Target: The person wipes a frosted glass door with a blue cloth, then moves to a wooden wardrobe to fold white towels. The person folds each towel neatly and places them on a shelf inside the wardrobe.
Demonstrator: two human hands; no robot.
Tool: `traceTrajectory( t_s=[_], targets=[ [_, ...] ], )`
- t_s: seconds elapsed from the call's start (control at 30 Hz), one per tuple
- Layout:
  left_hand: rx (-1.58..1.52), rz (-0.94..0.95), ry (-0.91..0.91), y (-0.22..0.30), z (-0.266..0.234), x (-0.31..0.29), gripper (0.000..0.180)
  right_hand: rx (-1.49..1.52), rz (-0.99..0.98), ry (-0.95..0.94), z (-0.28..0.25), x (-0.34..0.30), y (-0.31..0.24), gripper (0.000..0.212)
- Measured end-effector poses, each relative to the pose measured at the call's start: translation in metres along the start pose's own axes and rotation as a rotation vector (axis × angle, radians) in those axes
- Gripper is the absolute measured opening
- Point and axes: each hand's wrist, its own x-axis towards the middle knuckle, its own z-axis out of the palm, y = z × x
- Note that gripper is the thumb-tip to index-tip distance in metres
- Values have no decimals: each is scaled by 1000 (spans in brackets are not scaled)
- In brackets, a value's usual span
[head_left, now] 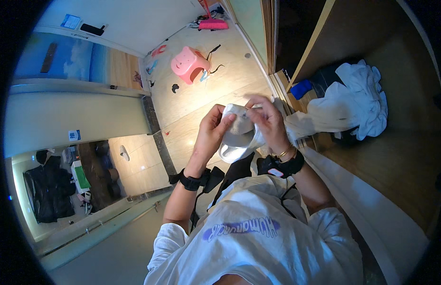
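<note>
Between my hands is a small white cloth [239, 124], bunched up; its exact kind I cannot make out. My left hand [213, 127] grips its left side, with the thumb laid over the front. My right hand [269, 122] pinches the other side, and its upper fingers are smeared by motion. Just below the cloth shows a white, rounded thing with a shiny rim [232, 153], partly hidden by the cloth and my right hand; whether it is a container I cannot tell.
A pink stool [188, 64] stands on the tiled floor, with small scattered items around it. Beyond lies a pink broom head [213, 24]. At right, an open wooden cabinet [401, 109] holds heaped white fabric [363, 95] and a blue item [301, 89]. A dark jacket [48, 190] hangs at left.
</note>
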Motion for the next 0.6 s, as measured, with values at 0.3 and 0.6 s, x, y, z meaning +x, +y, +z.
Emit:
traceTrajectory(
  t_s=[0.3, 0.6],
  targets=[
    [222, 203, 83, -21, 32, -1, 14, 291, 17, 197, 3, 1, 5, 19],
    [211, 93, 92, -21, 43, -12, 20, 166, 21, 312, 19, -4, 19, 16]
  ],
)
